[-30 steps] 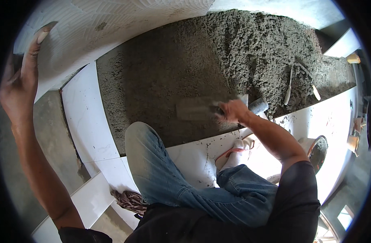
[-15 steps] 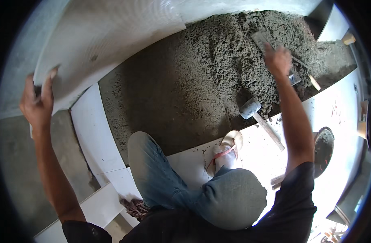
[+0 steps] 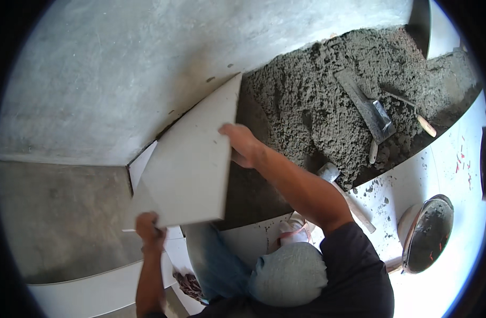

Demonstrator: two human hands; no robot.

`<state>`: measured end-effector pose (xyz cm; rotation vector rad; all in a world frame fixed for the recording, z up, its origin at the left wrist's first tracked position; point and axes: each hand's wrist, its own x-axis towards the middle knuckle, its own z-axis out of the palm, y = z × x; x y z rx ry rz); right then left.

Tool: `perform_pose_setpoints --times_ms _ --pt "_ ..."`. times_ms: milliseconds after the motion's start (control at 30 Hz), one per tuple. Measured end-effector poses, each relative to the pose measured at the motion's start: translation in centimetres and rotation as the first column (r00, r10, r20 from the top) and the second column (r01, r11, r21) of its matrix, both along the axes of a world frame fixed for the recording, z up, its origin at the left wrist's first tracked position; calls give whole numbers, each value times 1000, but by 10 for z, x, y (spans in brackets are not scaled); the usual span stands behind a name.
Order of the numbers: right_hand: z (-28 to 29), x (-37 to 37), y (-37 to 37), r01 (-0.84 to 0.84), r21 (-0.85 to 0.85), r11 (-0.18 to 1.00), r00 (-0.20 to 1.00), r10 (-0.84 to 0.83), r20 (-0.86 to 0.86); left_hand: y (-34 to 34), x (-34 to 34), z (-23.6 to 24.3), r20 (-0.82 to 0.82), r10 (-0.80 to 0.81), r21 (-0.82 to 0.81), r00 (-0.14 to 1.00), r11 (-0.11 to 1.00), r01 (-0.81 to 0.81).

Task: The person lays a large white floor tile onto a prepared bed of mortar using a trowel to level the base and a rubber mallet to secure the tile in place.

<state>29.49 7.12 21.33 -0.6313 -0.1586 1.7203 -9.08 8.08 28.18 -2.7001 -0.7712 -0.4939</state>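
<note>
A large pale floor tile [image 3: 184,164] is held between my hands, tilted above the left part of the dark mortar bed. My left hand [image 3: 150,230] is closed on its near left corner. My right hand [image 3: 243,146] grips its right edge, the fingertips bent over the top face. The tile's far edge runs close beside the wall; whether it touches cannot be told. It hides part of the bed and a laid tile below. To the right, a flat rectangular trowel [image 3: 359,100] lies on the rough grey mortar [image 3: 301,90].
A pointing trowel [image 3: 426,126] with a wooden handle lies right of the flat trowel. Near my foot rests a mallet [image 3: 329,171], partly behind my right arm. A bucket [image 3: 452,217] with mortar stands on white tiles [image 3: 402,185]. The grey wall [image 3: 121,79] bounds the far side.
The tile has come away from leaning on the wall and swung down to the right over the bed. My right hand has left the flat trowel and taken hold of the tile.
</note>
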Motion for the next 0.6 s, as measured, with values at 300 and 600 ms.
perform_pose_setpoints --times_ms 300,600 --pt "-129 21 -45 -110 -281 953 920 204 334 -95 50 -158 -86 36 -422 996 904 -69" --pt "-202 9 -43 254 -181 950 560 8 828 -87 47 -228 -38 -98 -550 995 833 61"
